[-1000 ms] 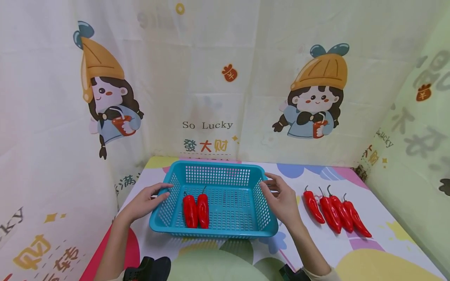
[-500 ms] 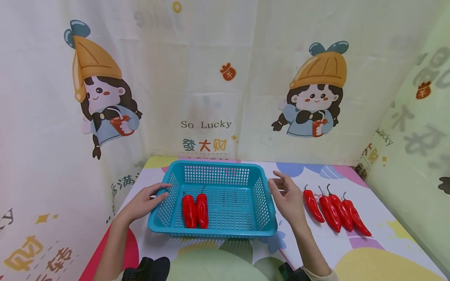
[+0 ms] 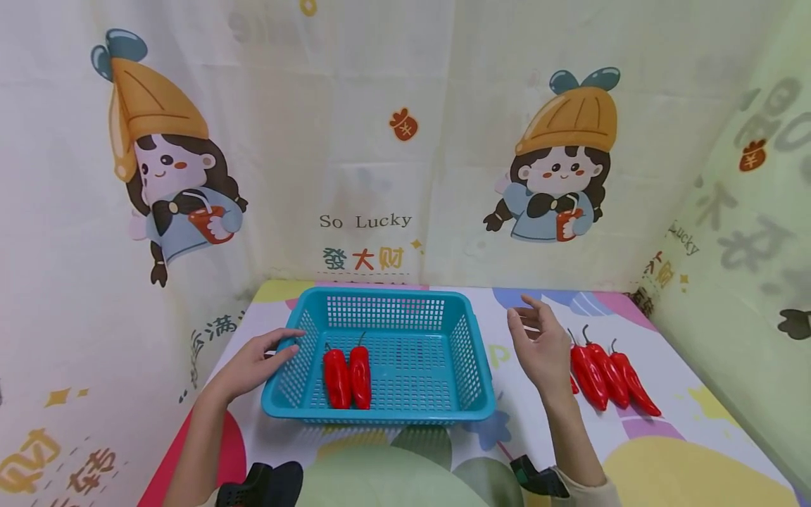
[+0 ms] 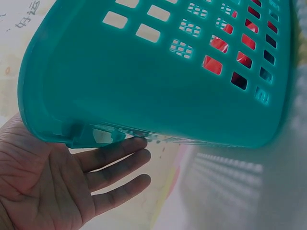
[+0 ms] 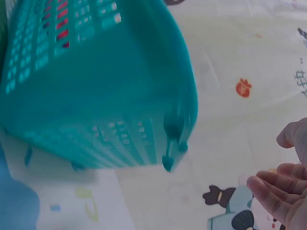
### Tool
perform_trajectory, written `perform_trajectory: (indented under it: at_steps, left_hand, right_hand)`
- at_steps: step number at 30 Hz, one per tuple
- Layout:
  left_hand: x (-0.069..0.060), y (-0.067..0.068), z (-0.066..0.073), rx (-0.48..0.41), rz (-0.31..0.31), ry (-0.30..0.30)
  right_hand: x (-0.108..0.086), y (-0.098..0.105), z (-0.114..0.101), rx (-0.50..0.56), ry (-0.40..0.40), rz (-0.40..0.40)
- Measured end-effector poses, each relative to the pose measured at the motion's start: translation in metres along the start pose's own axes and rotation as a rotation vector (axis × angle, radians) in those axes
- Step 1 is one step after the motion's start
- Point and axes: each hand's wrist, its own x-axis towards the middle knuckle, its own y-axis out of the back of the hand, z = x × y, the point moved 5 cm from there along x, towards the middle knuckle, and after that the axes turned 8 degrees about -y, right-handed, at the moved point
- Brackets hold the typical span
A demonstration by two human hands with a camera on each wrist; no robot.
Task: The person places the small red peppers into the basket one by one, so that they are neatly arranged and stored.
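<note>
1. Currently, I see the left hand (image 3: pixel 256 362) resting on the left rim of the blue plastic basket (image 3: pixel 380 415), thumb and index finger over the edge, the other three fingers nearly straight outside.
2. Two red chili peppers (image 3: pixel 360 377) lie side by side in the basket's left half.
3. Between basket and loose peppers (image 3: pixel 589 377), I have the right hand (image 3: pixel 541 345) raised, thumb apart from its loosely bent fingers.
4. Those peppers lie on the patterned table (image 3: pixel 640 486), one mostly hidden behind that hand.
</note>
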Motion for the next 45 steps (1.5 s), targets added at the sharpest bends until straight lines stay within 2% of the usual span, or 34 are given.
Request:
perform_trajectory:
  at_steps: [9, 17, 24, 37, 45]
  left_hand:
    - [-0.001, 0.001, 0.002, -0.002, 0.001, -0.002]
    - [-0.001, 0.000, 0.003, -0.004, 0.001, -0.002]
    - [-0.001, 0.000, 0.002, 0.003, 0.004, -0.001]
    - [0.000, 0.000, 0.000, 0.000, 0.006, 0.009]
    - [0.000, 0.000, 0.000, 0.002, 0.010, 0.011]
  right_hand:
    - [0.009, 0.018, 0.011, -0.060, 0.021, 0.065]
    - [0.015, 0.027, 0.022, -0.123, -0.037, 0.056]
    - [0.022, 0.034, 0.032, -0.140, -0.038, 0.088]
    - [0.026, 0.048, 0.051, -0.137, -0.230, -0.001]
    - [0.029, 0.049, 0.069, -0.147, -0.334, -0.057]
